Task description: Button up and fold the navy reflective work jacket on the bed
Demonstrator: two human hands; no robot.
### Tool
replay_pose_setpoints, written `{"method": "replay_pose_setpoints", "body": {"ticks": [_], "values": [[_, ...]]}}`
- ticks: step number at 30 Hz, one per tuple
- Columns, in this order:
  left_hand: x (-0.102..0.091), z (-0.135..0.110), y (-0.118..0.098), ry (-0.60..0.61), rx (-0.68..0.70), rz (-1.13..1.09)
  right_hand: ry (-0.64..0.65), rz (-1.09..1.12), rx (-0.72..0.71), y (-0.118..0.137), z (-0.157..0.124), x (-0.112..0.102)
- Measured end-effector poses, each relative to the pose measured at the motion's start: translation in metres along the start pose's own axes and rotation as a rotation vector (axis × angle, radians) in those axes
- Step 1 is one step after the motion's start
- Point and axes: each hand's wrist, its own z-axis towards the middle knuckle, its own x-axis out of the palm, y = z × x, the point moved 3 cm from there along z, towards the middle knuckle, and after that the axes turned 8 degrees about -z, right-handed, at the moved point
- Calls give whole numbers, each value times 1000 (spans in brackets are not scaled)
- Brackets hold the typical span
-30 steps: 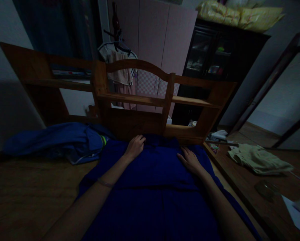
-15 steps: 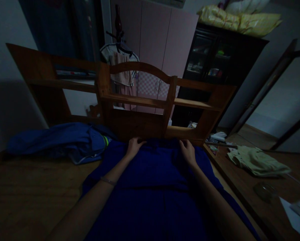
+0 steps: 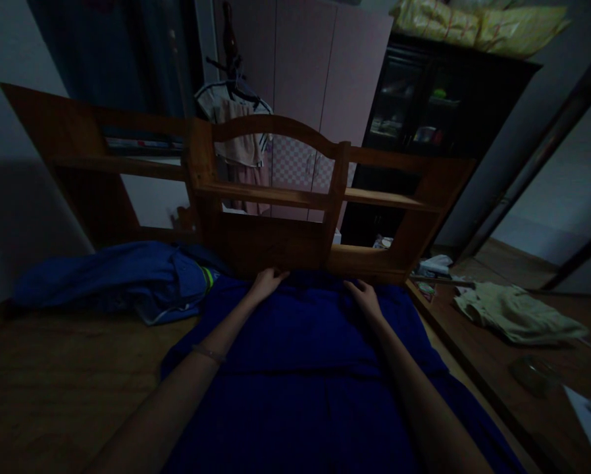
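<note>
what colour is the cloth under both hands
Dark blue cloth, plain, seen in the head view.

Your 1 head camera: looks forward and down along your arms, close over bed, facing headboard.

Two bare forearms, no sleeves in view. Thin bracelet around left wrist, lower left of centre. Left hand and right hand bare, without rings or gloves.
</note>
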Motion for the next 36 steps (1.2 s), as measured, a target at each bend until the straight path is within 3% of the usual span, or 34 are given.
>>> {"method": "replay_pose_setpoints", "body": {"ticks": [3, 6, 10, 13, 18, 23, 30, 36], "values": [[-1, -2, -5, 24, 30, -9, -26, -15, 27, 3, -1, -3], [-4, -4, -7, -31, 17, -36, -71, -43, 24, 12, -6, -9], [-9, 1, -9, -103, -49, -136, -159, -105, -25, 26, -13, -19], [-5, 5, -12, -91, -131, -279, -201, -158, -79, 38, -17, -23], [6, 4, -29, 17, -201, -576, -201, -309, -237, 58, -24, -24], [-7, -7, -50, 204, -215, -743, -141, -448, -357, 67, -28, -21], [-35, -21, -76, 495, -237, -733, 40, -642, -306, 61, -29, -9], [-37, -25, -81, 455, -296, -705, 58, -797, -197, 65, -32, -6]]}}
